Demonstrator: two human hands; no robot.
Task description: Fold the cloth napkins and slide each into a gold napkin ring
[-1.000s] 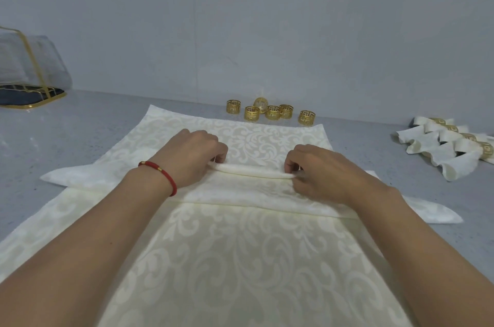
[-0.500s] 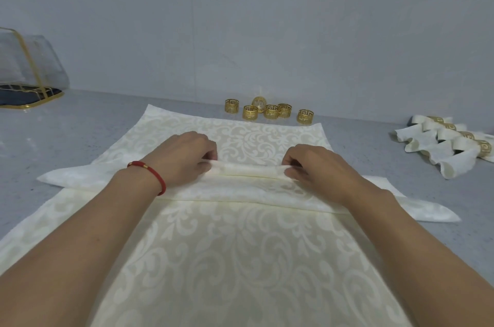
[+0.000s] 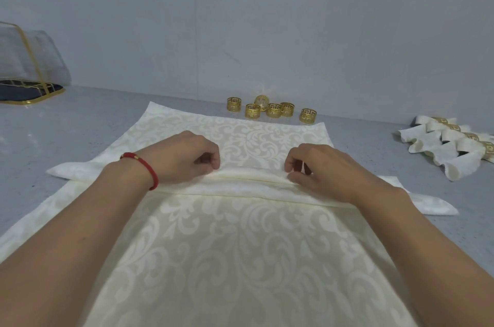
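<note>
Nearest, a flat cream damask cloth [image 3: 240, 260], spread over the grey counter [image 3: 66, 134] as a working surface under both forearms. Across its middle, the napkin being folded [image 3: 251, 183]: a long band lying crosswise, tapered ends reaching past the cloth onto the counter at left and right. Left hand [image 3: 179, 159], red cord bracelet [image 3: 144, 169] at the wrist, curled with fingertips pinching the band's raised fold; right hand [image 3: 320, 166] curled likewise, fingers drawn together and pinching the same ridge further along. Set apart like that, probably to keep the pleat straight and even along its length. Beyond the cloth's far edge, six loose gold napkin rings [image 3: 272, 109] clustered by the wall, within reach for the sliding step, not yet begun. Far right, finished napkins [image 3: 449, 145] already ringed, piled aside. Far left, a clear gold-trimmed case [image 3: 29, 65].
</note>
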